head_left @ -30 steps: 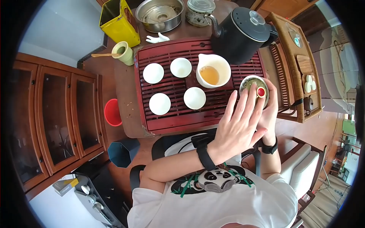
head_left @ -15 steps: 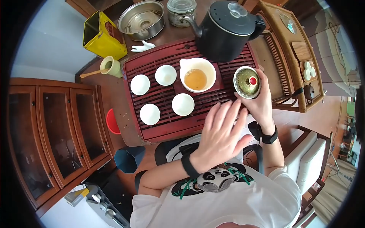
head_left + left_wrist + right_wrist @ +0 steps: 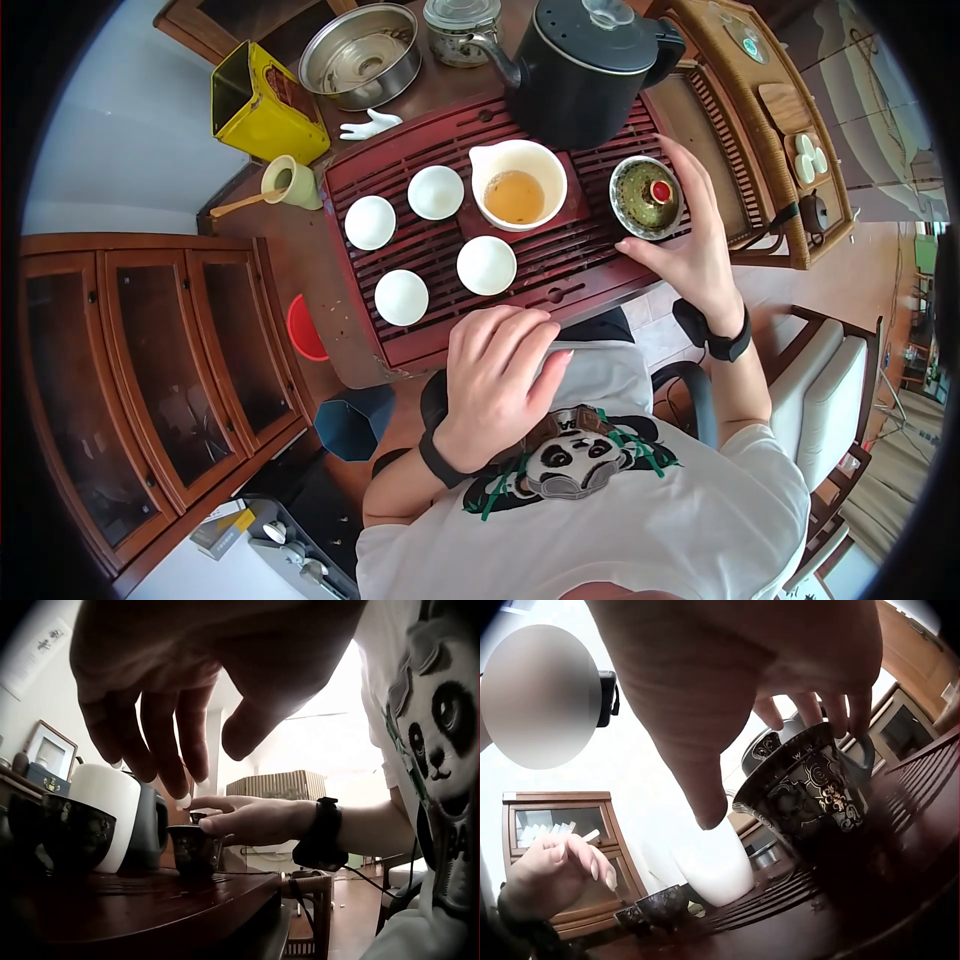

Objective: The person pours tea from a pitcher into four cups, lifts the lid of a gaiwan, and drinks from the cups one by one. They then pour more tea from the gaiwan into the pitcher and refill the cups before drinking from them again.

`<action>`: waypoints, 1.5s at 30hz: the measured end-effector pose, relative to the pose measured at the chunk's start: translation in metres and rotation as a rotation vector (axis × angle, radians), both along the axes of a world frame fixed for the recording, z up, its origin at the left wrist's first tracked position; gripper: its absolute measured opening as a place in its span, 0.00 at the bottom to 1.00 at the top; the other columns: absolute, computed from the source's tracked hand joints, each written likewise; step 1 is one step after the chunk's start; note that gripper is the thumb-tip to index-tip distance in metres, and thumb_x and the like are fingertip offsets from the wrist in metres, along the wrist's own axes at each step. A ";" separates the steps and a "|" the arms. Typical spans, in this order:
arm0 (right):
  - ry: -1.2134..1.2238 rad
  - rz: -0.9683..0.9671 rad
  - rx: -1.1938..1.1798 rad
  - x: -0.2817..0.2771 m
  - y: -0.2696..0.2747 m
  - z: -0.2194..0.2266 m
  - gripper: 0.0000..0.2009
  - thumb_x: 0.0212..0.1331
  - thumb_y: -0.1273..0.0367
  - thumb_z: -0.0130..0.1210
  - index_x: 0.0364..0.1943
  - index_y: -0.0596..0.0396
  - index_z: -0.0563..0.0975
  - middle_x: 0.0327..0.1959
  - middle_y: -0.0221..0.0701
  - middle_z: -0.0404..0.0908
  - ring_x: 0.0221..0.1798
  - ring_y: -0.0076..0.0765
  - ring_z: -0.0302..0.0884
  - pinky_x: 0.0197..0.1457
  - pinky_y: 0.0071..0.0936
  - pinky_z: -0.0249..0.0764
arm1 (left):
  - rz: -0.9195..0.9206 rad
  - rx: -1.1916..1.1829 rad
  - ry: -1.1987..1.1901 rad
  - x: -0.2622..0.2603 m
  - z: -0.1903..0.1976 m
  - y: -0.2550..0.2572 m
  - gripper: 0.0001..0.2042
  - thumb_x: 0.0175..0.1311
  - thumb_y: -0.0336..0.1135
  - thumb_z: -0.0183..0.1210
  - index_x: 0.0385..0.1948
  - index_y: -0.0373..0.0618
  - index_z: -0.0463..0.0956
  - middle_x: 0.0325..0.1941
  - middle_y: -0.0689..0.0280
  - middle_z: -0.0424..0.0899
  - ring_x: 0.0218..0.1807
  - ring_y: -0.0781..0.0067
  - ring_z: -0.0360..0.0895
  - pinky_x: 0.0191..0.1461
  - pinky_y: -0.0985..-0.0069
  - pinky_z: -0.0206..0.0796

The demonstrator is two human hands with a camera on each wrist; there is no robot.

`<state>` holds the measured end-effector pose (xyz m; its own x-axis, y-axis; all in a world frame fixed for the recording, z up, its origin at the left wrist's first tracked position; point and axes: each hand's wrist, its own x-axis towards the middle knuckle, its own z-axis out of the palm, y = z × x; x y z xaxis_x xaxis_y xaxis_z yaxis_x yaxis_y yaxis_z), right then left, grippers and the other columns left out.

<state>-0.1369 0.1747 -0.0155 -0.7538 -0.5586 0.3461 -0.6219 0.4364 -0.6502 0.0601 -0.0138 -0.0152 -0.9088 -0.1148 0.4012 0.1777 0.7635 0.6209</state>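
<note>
A lidded tea bowl, a gaiwan (image 3: 637, 212), stands on the right end of the red slatted tea tray (image 3: 440, 345). Its green lid carries a red-topped knob; dark patterned sides show in the right wrist view. My right hand (image 3: 700, 250) is spread round the gaiwan's right side, the thumb (image 3: 709, 802) just off the rim and the fingers behind it. My left hand (image 3: 497, 375) hovers by the tray's front edge, fingers loosely bent and holding nothing. Nearest it are white-lined cups (image 3: 487, 266). A white pitcher (image 3: 548, 180) of amber tea stands behind them.
A black kettle (image 3: 580, 90) stands at the tray's back right. Behind the tray are a steel basin (image 3: 385, 80), a glass jar (image 3: 462, 35) and a yellow tin (image 3: 285, 115). A pale green pot (image 3: 300, 185) with a wooden handle sits at the left.
My left hand has come away from the gaiwan's lid, toward the left and my body. My right hand has loosened from round the gaiwan, its fingers spread.
</note>
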 end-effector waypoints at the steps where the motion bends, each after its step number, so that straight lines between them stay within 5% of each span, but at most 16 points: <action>1: 0.046 0.040 0.039 -0.002 0.000 0.001 0.47 0.36 0.74 0.77 0.70 0.55 0.69 0.72 0.44 0.68 0.74 0.53 0.66 0.75 0.43 0.64 | -0.002 0.008 0.001 0.001 0.000 -0.002 0.13 0.52 0.30 0.70 0.40 0.42 0.83 0.47 0.65 0.85 0.50 0.58 0.79 0.57 0.61 0.65; 6: 0.110 -0.060 -0.009 -0.002 0.005 -0.004 0.23 0.50 0.69 0.72 0.53 0.57 0.82 0.62 0.41 0.78 0.67 0.49 0.74 0.69 0.40 0.70 | 0.024 0.025 0.008 0.008 -0.001 -0.007 0.13 0.51 0.29 0.70 0.40 0.42 0.83 0.46 0.64 0.85 0.50 0.58 0.79 0.58 0.62 0.65; 10: 0.162 -0.085 0.050 -0.006 0.005 0.001 0.15 0.53 0.74 0.69 0.46 0.56 0.84 0.54 0.36 0.82 0.58 0.46 0.77 0.61 0.38 0.74 | 0.042 0.031 0.008 0.012 -0.005 -0.010 0.13 0.51 0.28 0.70 0.40 0.42 0.83 0.46 0.64 0.86 0.50 0.58 0.80 0.58 0.62 0.65; 20: 0.228 -0.043 0.175 -0.007 0.013 0.023 0.13 0.54 0.74 0.69 0.44 0.57 0.84 0.44 0.33 0.81 0.47 0.38 0.76 0.53 0.32 0.74 | 0.061 0.039 0.001 0.015 -0.007 -0.013 0.12 0.53 0.28 0.69 0.40 0.41 0.83 0.46 0.63 0.86 0.51 0.57 0.80 0.59 0.62 0.65; 25: -0.195 -0.162 -0.037 -0.011 0.018 0.021 0.11 0.58 0.76 0.65 0.45 0.58 0.84 0.36 0.31 0.79 0.39 0.28 0.74 0.42 0.25 0.72 | 0.052 0.044 -0.001 0.015 -0.009 -0.011 0.12 0.53 0.28 0.69 0.40 0.41 0.83 0.46 0.62 0.86 0.51 0.56 0.80 0.59 0.62 0.65; 32: 0.079 -0.038 0.125 -0.010 0.007 0.030 0.12 0.57 0.75 0.66 0.46 0.57 0.84 0.39 0.34 0.80 0.44 0.39 0.78 0.48 0.31 0.75 | 0.049 0.044 -0.012 0.014 -0.010 -0.009 0.12 0.53 0.27 0.69 0.40 0.41 0.83 0.45 0.62 0.86 0.51 0.57 0.80 0.59 0.62 0.66; 35: 0.118 -0.013 0.134 -0.013 0.005 0.022 0.13 0.59 0.75 0.65 0.48 0.57 0.83 0.39 0.31 0.79 0.41 0.31 0.74 0.47 0.25 0.71 | 0.054 0.044 -0.006 0.015 -0.010 -0.009 0.12 0.53 0.28 0.69 0.40 0.41 0.83 0.45 0.63 0.86 0.51 0.57 0.80 0.59 0.62 0.66; 38: 0.088 -0.027 0.112 -0.011 0.004 0.017 0.13 0.56 0.76 0.66 0.46 0.57 0.84 0.40 0.34 0.80 0.45 0.39 0.77 0.49 0.32 0.75 | 0.062 0.047 -0.008 0.016 -0.010 -0.010 0.12 0.53 0.28 0.70 0.40 0.41 0.83 0.45 0.63 0.86 0.51 0.57 0.80 0.58 0.62 0.66; 45: 0.081 -0.037 0.132 -0.006 0.005 0.016 0.13 0.55 0.77 0.66 0.46 0.57 0.83 0.40 0.34 0.80 0.43 0.37 0.77 0.48 0.31 0.75 | 0.065 0.048 -0.006 0.017 -0.009 -0.014 0.13 0.53 0.28 0.70 0.41 0.41 0.83 0.45 0.63 0.85 0.50 0.57 0.80 0.58 0.62 0.65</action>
